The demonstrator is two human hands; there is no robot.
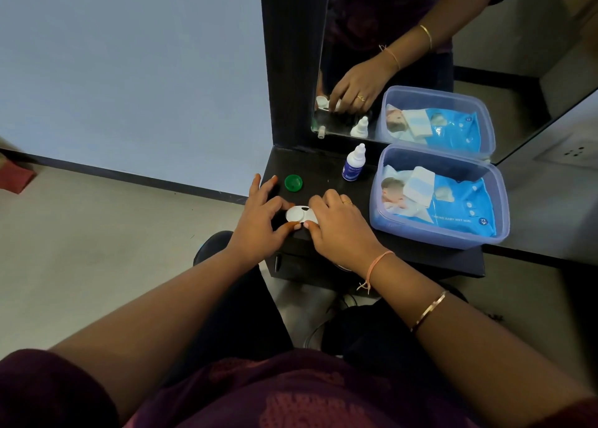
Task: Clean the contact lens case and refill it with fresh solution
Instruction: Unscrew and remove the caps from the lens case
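1. The contact lens case (299,214) lay on the dark tabletop (323,173), near the front edge, between the two hands.
2. Handling (a judgement, not an observation): small, light, rigid white plastic, probably slick when wet. It would likely skid or tip under one-sided pressure, so it was best held at both ends, with one well pinned while the other was worked.
3. Left hand (259,215): thumb and forefinger were closed in a pinch on the round left end of the case. The other fingers (259,181) were splayed and held nothing.
4. Right hand (336,227): the fingers (318,201) were curled down over the right end, gripping it and hiding that well. Whether it was capped could not be told.
5. A green cap (293,182) lay loose behind the case, apart from it. The solution bottle (353,165) stood upright farther back, beside a clear box (388,228) holding wet wipes (453,204).
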